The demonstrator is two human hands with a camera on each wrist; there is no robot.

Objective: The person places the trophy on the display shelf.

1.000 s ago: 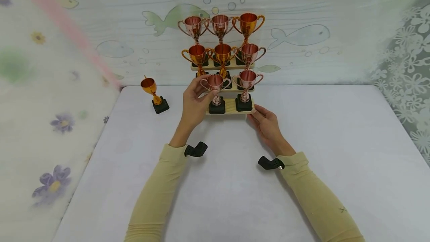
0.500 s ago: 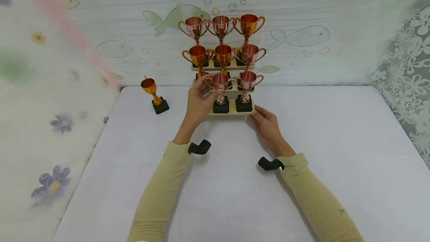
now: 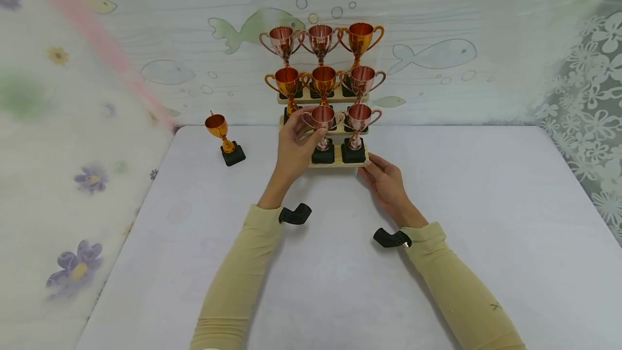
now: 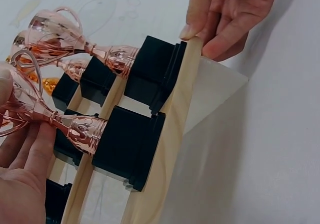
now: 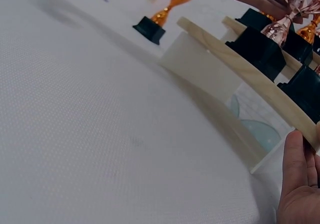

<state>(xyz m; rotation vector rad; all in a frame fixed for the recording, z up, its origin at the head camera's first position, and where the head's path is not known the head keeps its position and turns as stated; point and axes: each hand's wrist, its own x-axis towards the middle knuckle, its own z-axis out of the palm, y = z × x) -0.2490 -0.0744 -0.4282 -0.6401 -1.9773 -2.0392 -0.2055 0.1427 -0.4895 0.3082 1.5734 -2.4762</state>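
Note:
My left hand (image 3: 293, 150) pinches the cup of a rose-gold trophy (image 3: 323, 116) with a black base. In the left wrist view that base (image 4: 125, 144) is at the lowest board (image 4: 175, 134) of a tiered wooden stand; whether it bears its full weight there, I cannot tell. A second rose-gold trophy (image 3: 357, 118) stands upright just to its right on the same board. My right hand (image 3: 389, 182) holds the board's right end, thumb on the upper edge and fingers beneath, as the left wrist view shows. Part of the left hand is hidden behind the cup.
Two higher tiers carry gold trophies (image 3: 324, 80) and rose-gold trophies (image 3: 320, 39) in rows. One loose gold trophy (image 3: 216, 125) stands on the white table (image 3: 335, 269), left of the stand. A patterned curtain (image 3: 170, 42) hangs close behind.
My left hand has moved a little to the right along the lowest board with the trophy, bringing it closer to the second one. The right hand stays at the board's end.

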